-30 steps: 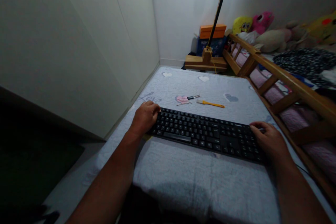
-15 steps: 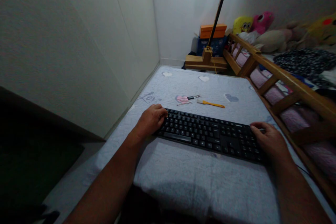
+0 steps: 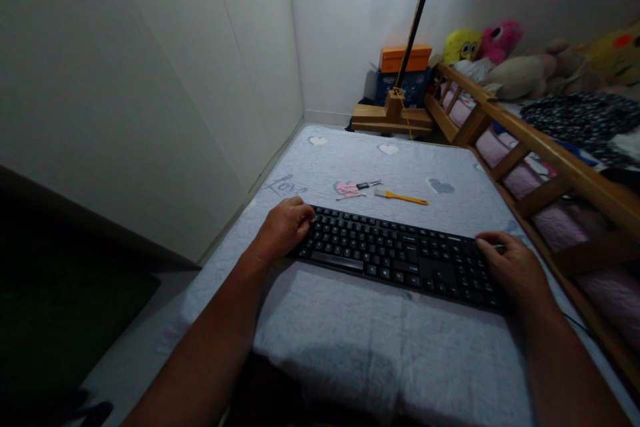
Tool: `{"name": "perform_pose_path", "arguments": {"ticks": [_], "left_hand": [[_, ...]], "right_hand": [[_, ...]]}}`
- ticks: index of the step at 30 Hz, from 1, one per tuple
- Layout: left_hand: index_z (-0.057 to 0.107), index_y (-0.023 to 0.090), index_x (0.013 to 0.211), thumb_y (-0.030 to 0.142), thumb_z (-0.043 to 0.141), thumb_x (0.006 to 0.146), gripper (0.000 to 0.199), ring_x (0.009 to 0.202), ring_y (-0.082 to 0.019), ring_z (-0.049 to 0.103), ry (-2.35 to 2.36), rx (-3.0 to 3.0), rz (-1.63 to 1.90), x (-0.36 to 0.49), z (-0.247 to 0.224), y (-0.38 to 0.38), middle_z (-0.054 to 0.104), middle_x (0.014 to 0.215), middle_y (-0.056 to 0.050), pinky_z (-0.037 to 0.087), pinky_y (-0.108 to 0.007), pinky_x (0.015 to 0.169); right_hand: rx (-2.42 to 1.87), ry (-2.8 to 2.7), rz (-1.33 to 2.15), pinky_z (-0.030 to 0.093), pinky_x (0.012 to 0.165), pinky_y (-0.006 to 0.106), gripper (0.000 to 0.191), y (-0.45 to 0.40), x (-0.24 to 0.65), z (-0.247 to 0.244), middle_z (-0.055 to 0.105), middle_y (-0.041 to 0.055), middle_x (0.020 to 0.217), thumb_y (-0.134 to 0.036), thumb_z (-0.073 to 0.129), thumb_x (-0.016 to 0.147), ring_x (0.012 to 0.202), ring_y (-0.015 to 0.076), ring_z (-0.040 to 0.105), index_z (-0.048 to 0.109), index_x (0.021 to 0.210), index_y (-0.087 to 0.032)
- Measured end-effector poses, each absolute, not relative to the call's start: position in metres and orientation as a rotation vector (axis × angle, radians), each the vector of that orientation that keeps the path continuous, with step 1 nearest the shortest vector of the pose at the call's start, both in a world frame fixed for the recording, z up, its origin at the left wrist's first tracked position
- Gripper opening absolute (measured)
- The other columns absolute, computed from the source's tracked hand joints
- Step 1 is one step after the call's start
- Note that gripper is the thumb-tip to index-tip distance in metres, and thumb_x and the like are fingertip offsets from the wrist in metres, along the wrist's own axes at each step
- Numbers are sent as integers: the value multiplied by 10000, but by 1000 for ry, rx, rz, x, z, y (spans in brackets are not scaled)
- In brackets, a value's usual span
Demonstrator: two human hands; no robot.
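Observation:
A black keyboard [image 3: 385, 252] lies tilted slightly down to the right over the pale blue, heart-patterned cloth [image 3: 340, 327]. My left hand [image 3: 286, 225] is closed on its left end, thumb and fingers at the upper left corner. At the right end, my right hand [image 3: 513, 263] grips the edge, its thumb near the top corner. Beyond the keyboard lie a yellow-handled brush [image 3: 401, 197], a small tool with a black grip and metal tip [image 3: 369, 185], and a thin white swab [image 3: 351, 197].
A wooden bed rail [image 3: 560, 153] runs along the right side, with plush toys and clothes behind it. A wooden stand [image 3: 393, 121] with a dark pole is at the far edge, near an orange box [image 3: 405, 59]. White cabinet doors [image 3: 200, 80] rise on the left.
My left hand has shifted slightly left along the keyboard's end. The keyboard and my right hand have barely moved.

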State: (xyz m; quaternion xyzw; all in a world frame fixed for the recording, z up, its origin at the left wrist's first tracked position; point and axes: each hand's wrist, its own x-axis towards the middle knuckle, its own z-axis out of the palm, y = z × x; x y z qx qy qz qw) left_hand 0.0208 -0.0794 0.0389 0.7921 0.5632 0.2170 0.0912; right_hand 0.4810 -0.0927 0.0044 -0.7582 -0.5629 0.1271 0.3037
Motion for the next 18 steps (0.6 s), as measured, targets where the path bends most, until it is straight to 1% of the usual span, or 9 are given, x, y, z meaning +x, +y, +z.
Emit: {"name": "perform_pose_path", "arguments": {"ticks": [4,11,18], "left_hand": [[708,189,814,72,579,815,174,816,-190,612,1692,2346,661,20,39,-80,647,861,-46,505,-305,779],[705,187,807,83,579,794,164,816,-199,606,1792,2326,650,15,38,-79,643,855,-49,488,-311,763],[707,177,809,90,584,806,151,822,-206,599,1822,2305,624,17,40,-79,638,852,-56,475,-313,762]], "right_hand": [[-2016,-1488,322,478,749,410,342,-92,481,4,689,96,946,-523,574,726,746,246,618,703,848,-231],[-2050,-1468,347,471,753,419,384,-91,481,3,682,102,943,-534,561,718,747,252,619,710,879,-219],[-2049,-1479,355,477,742,414,373,-92,481,4,683,92,927,-532,575,710,742,251,619,713,867,-224]]}}
